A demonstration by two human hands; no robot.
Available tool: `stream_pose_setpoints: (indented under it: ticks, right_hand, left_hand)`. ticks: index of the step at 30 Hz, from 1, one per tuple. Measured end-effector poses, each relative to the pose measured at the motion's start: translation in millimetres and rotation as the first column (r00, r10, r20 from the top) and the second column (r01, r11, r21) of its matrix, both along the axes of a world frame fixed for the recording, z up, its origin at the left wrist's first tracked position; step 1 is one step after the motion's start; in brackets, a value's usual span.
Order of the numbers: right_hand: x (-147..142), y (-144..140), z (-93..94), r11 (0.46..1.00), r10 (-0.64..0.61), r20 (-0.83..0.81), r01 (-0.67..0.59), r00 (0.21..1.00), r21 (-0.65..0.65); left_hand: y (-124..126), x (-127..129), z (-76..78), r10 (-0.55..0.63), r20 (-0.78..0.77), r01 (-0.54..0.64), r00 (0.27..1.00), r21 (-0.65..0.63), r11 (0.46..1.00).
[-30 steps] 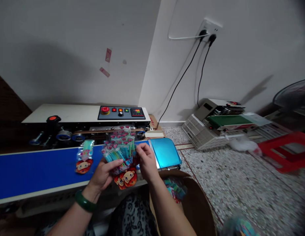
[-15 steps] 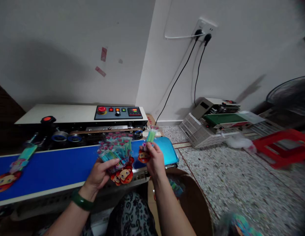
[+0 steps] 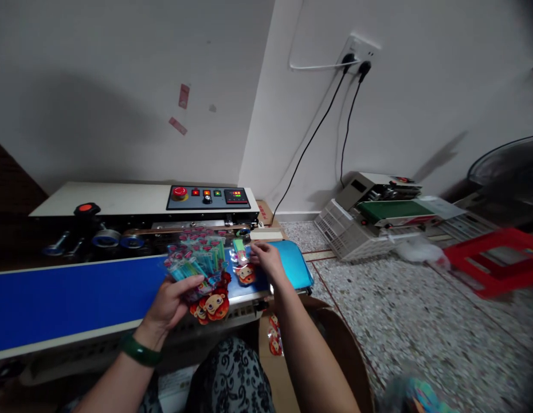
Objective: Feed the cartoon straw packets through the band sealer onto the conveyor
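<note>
My left hand (image 3: 172, 298) grips a fanned stack of clear cartoon-printed packets (image 3: 198, 267) with teal sticks inside, held above the blue conveyor belt (image 3: 77, 298) of a band sealing machine (image 3: 133, 209). My right hand (image 3: 266, 261) rests fingers-down on a single packet (image 3: 242, 265) lying on the belt's right end, near the machine's intake. A green bangle (image 3: 140, 351) circles my left wrist.
A cardboard box (image 3: 335, 355) with more packets stands by my right forearm. A shiny teal plate (image 3: 296, 267) ends the belt. On the speckled floor to the right lie a second sealer (image 3: 378, 212) and a red crate (image 3: 498, 258). Cables run to a wall socket (image 3: 359, 51).
An earlier packet rode the belt leftward out of view. My right hand pulled one packet from the stack, lifted it, then set it down on the belt's right end.
</note>
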State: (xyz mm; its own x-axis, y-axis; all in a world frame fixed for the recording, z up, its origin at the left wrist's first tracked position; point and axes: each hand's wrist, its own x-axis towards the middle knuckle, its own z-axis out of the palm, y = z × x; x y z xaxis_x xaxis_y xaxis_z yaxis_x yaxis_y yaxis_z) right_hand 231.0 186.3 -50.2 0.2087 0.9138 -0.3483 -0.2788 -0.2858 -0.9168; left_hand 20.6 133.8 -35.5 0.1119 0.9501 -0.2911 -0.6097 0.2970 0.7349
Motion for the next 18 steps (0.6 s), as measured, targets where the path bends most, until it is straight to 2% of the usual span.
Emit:
stream_pose_setpoints:
  ticks: [2, 4, 6, 9, 12, 15, 18]
  right_hand:
    - [-11.0, -10.6, 8.4, 0.987, 0.044, -0.003, -0.043, 0.999, 0.155]
    - [-24.6, -24.0, 14.6, 0.939, 0.168, -0.010, -0.157, 0.986, 0.305]
    - [-39.3, -35.3, 16.3, 0.910, 0.201, -0.007, -0.184, 0.980, 0.373]
    - [-56.5, -43.5, 11.3, 0.914, 0.016, -0.034, -0.001, 0.999, 0.407]
    - [-58.7, -43.7, 5.4, 0.892, -0.133, -0.102, 0.164, 0.986, 0.421]
    - [-40.5, -38.8, 2.1, 0.871, -0.264, -0.151, 0.303, 0.952, 0.387]
    - [-7.4, -28.3, -3.3, 0.895, -0.353, -0.113, 0.371, 0.929, 0.247]
  left_hand:
    - [0.8, 2.1, -1.4, -0.015, -0.004, 0.015, 1.000, 0.007, 1.000]
    - [0.8, 4.8, -2.7, -0.039, -0.011, 0.039, 0.999, 0.022, 0.999]
    - [0.0, 8.4, -4.0, -0.052, -0.015, 0.052, 0.999, 0.040, 0.998]
    - [-1.1, 14.1, -6.0, -0.051, -0.007, 0.052, 0.999, 0.045, 0.998]
    - [-0.3, 17.7, -7.8, -0.025, 0.012, 0.025, 1.000, 0.024, 0.999]
    - [2.6, 17.3, -8.1, 0.028, 0.018, -0.028, 0.999, -0.022, 0.999]
    - [4.7, 14.2, -7.0, 0.058, 0.012, -0.057, 0.998, -0.031, 0.998]
